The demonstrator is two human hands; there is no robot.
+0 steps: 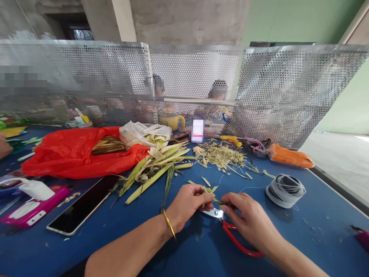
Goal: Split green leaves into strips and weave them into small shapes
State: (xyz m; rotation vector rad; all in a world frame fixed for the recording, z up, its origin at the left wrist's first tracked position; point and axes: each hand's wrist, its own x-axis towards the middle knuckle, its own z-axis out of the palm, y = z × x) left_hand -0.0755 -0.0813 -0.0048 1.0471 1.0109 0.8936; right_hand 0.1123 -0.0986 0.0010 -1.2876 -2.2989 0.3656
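My left hand [188, 204], with a gold bangle on its wrist, pinches a small bundle of green leaf strips [211, 190] between thumb and fingers. Close beside it, my right hand [245, 213] has its thumb and fingertips closed on the thin twisted end of the same bundle. A pair of scissors [242, 246] with red handles lies on the table just below both hands, its blades partly hidden by my left hand. To the right stands a spool of thin pale thread [285, 190], and a fine strand runs from it toward my hands.
Long green husk leaves [161, 169] and a heap of scraps [221, 156] lie ahead. A red plastic bag [66, 150], a dark phone [83, 206] and a magenta device [34, 207] are left. An orange packet [291, 156] lies right; a perforated metal screen [196, 69] stands behind, people beyond.
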